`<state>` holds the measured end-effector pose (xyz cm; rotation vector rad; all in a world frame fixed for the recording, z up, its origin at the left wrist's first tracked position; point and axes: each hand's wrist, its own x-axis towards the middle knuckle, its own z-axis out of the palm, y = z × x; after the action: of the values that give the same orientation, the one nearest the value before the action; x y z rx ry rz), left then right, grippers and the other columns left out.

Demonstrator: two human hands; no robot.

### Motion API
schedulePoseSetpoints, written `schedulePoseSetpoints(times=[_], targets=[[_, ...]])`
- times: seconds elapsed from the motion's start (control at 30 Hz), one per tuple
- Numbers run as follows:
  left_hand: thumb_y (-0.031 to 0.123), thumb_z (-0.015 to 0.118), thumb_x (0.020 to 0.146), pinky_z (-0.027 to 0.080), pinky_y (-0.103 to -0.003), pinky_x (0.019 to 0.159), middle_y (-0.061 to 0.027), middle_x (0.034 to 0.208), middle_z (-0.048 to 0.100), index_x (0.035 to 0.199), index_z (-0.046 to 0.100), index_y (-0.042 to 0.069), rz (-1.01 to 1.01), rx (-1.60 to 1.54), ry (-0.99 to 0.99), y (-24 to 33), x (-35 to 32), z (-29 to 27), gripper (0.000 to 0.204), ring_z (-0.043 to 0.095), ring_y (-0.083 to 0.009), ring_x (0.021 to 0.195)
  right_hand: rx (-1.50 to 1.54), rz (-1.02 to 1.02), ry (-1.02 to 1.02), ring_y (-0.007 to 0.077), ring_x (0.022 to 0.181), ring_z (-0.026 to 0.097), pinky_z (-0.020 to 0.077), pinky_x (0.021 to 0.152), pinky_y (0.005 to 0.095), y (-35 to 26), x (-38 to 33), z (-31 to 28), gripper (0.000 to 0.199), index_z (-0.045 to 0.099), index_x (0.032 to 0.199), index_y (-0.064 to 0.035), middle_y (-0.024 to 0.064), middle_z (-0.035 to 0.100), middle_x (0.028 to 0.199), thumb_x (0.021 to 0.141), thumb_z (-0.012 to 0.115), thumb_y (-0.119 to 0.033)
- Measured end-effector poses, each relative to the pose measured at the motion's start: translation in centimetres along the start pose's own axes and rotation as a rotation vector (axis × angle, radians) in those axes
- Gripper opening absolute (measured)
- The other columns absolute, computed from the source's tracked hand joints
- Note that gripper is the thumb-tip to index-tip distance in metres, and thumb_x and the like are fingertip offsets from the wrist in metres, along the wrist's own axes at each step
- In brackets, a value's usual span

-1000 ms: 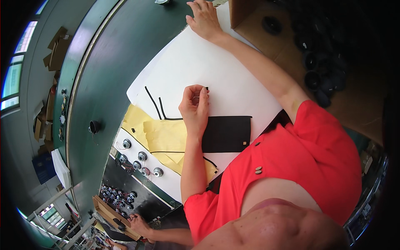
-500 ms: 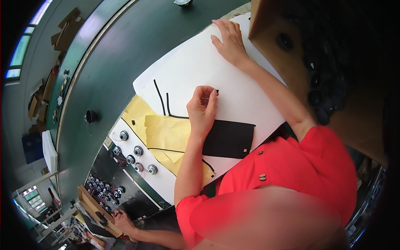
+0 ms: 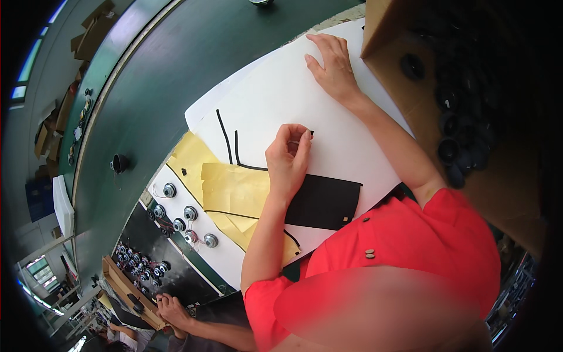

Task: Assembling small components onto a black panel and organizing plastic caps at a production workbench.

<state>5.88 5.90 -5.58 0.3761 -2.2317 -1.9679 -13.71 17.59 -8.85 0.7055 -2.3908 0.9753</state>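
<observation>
My left hand [image 3: 287, 161] is closed in a pinch above the white sheet [image 3: 264, 88]. A small black piece [image 3: 311, 134] shows at its fingertips. My right hand [image 3: 335, 70] rests open on the far part of the sheet, thumb apart from the bent fingers, and holds nothing visible. Beneath my left wrist lie a black rectangular sheet [image 3: 325, 200] and yellow backing paper [image 3: 234, 188]. Two thin black strips, one straight [image 3: 224, 136] and one bent [image 3: 237, 146], lie left of my left hand.
A cardboard box [image 3: 381, 64] with many round black parts stands on the right. Several small speakers [image 3: 190, 213] sit at the left on white board. At lower left, another person's hand [image 3: 171, 310] is by a cardboard tray [image 3: 126, 290]. A black cup-shaped part [image 3: 120, 163] stands on the green bench.
The view has shifted slightly. My left hand keeps its pinch on the small black piece; my right hand stays on the sheet with only a slight shift. The other person's hand has moved a little.
</observation>
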Motion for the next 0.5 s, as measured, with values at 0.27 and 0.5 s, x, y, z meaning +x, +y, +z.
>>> schedulePoseSetpoints(times=[0.27, 0.5], targets=[[0.005, 0.064, 0.098, 0.051, -0.023, 0.061, -0.0059, 0.083, 0.071, 0.098, 0.062, -0.001, 0.082, -0.036, 0.032, -0.7, 0.1, 0.1, 0.007, 0.064, -0.0081, 0.066, -0.078, -0.050, 0.049, 0.0367, 0.122, 0.047, 0.0394, 0.107, 0.0478, 2.0, 2.9, 1.8, 0.048, 0.059, 0.133, -0.0066, 0.0157, 0.055, 0.131, 0.088, 0.071, -0.019], [0.006, 0.064, 0.098, 0.051, -0.023, 0.063, -0.0056, 0.083, 0.071, 0.098, 0.062, -0.001, 0.121, -0.044, 0.015, -0.6, 0.5, 0.6, 0.007, 0.064, -0.0084, 0.068, -0.490, 0.449, 0.201, 0.0497, 0.145, 0.026, 0.0200, 0.119, 0.0594, 8.0, 12.8, 3.6, 0.057, 0.046, 0.141, 0.0051, 0.0371, 0.029, 0.155, 0.090, 0.055, -0.019]])
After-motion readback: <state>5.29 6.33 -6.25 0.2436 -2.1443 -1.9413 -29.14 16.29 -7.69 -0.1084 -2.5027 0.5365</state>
